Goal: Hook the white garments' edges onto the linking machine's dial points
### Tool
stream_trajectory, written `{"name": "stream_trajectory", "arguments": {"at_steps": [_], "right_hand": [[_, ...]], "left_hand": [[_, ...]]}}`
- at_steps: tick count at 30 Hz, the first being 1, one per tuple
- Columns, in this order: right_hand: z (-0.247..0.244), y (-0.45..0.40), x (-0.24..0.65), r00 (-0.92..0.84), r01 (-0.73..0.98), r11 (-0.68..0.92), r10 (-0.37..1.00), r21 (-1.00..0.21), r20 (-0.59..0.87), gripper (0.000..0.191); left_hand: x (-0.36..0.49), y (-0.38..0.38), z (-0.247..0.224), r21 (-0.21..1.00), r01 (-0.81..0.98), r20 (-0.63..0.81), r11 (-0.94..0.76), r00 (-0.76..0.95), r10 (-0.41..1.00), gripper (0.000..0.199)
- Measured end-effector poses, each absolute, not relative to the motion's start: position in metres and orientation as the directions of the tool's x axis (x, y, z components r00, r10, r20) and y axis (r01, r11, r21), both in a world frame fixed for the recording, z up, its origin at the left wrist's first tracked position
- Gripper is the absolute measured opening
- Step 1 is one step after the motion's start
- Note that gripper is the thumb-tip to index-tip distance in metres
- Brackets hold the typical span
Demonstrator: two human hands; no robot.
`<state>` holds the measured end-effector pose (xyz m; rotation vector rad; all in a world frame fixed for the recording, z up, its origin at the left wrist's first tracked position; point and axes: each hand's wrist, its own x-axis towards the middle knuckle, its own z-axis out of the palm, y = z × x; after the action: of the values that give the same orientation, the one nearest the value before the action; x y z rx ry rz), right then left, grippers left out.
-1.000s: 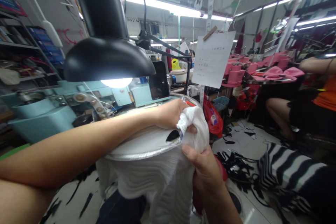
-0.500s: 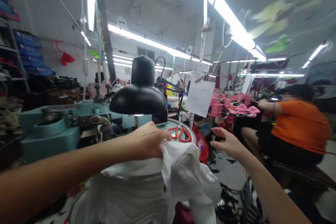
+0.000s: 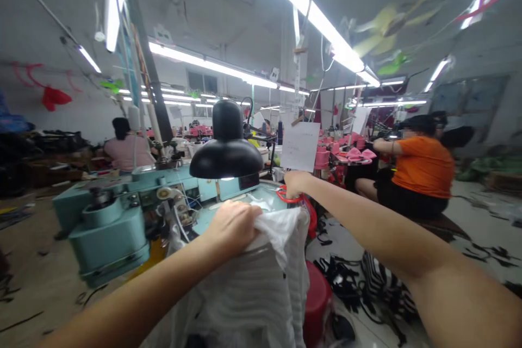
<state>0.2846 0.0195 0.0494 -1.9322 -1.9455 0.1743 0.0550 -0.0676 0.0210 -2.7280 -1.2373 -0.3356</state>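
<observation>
My left hand [image 3: 236, 224] is closed on the top edge of a white garment [image 3: 248, 288], which hangs in folds below it. My right hand [image 3: 297, 184] reaches forward with its fingers bent down over the red-handled scissors [image 3: 281, 193]. Red handle loops show on both sides of these fingers; the fingertips are partly hidden. The scissors lie at the right edge of the pale green machine table [image 3: 204, 223]. A black lamp shade [image 3: 227, 160] hangs over that table, just beyond my left hand.
A pale green sewing machine [image 3: 110, 228] stands at the left. A paper sheet [image 3: 299, 147] hangs behind my right hand. Below are a red stool [image 3: 317, 302] and black strips [image 3: 342, 277] on the floor. A person in orange [image 3: 424, 171] sits at the right, another [image 3: 128, 149] further left.
My right hand has moved forward and left from open air onto the scissors' handles. My left hand still holds the white garment. The view has turned to the right.
</observation>
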Motion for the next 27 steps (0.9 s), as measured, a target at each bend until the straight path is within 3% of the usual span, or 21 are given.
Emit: {"name": "stream_trajectory", "arguments": {"at_steps": [4, 8, 10, 13, 16, 22, 27], "right_hand": [[0.031, -0.042, 0.338, 0.020, 0.883, 0.100, 0.968, -0.458, 0.250, 0.017], [-0.017, -0.119, 0.353, -0.079, 0.803, 0.254, 0.942, -0.539, 0.326, 0.021], [-0.040, -0.146, 0.347, -0.111, 0.802, 0.285, 0.935, -0.525, 0.337, 0.023], [-0.057, -0.163, 0.338, -0.159, 0.878, 0.295, 0.923, -0.377, 0.351, 0.037], [-0.051, -0.158, 0.333, -0.208, 0.929, 0.292, 0.920, -0.228, 0.332, 0.042], [-0.024, -0.131, 0.321, -0.279, 0.955, 0.294, 0.925, -0.023, 0.259, 0.056], [-0.014, -0.123, 0.306, -0.336, 0.942, 0.325, 0.914, 0.086, 0.226, 0.056]], "left_hand": [[0.058, -0.068, 0.021, 0.079, 0.727, 0.274, -0.682, 0.642, 0.716, 0.013], [0.072, -0.045, 0.030, 0.385, 0.666, 0.197, -0.638, 0.616, 0.762, 0.021], [0.077, -0.027, 0.036, 0.529, 0.652, 0.113, -0.544, 0.581, 0.806, 0.037], [0.074, -0.012, 0.041, 0.697, 0.624, -0.104, -0.354, 0.575, 0.811, 0.049], [0.070, -0.016, 0.044, 0.764, 0.594, -0.239, -0.251, 0.622, 0.746, 0.055], [0.071, -0.031, 0.046, 0.863, 0.425, -0.113, -0.272, 0.688, 0.716, 0.041], [0.071, -0.028, 0.044, 0.860, 0.387, -0.067, -0.332, 0.731, 0.679, 0.034]]}}
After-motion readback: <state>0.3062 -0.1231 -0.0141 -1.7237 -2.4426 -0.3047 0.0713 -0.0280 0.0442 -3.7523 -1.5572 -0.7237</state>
